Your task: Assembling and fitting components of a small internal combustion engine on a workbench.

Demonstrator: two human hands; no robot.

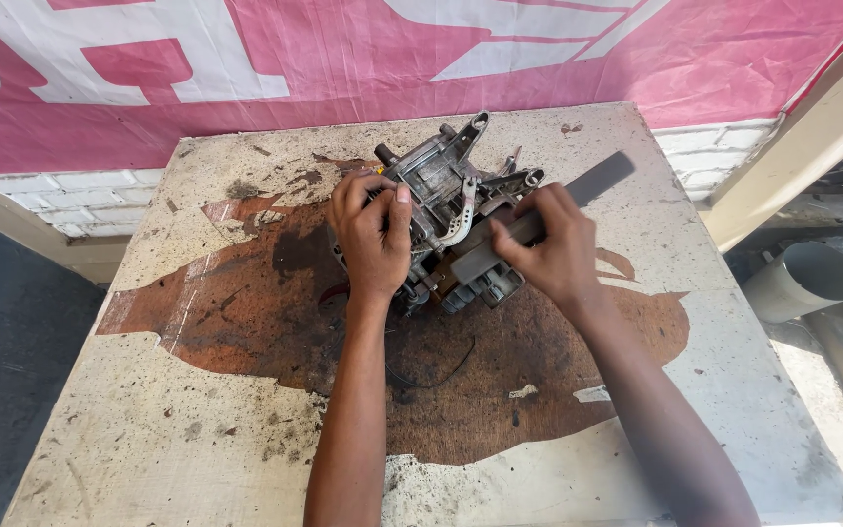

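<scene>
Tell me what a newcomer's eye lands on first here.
First, the grimy metal motor assembly at the far middle of the worn table, gripped by the left hand while the right hand presses a flat dark bar against it. Next, the big rust-brown stain spread across the tabletop beneath them, and the pink and white banner hanging behind.

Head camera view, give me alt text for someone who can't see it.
Two bare hands work on a greasy metal motor assembly on a stained, worn table. The left hand grips its side; the right hand holds a flat dark bar against it.
</scene>
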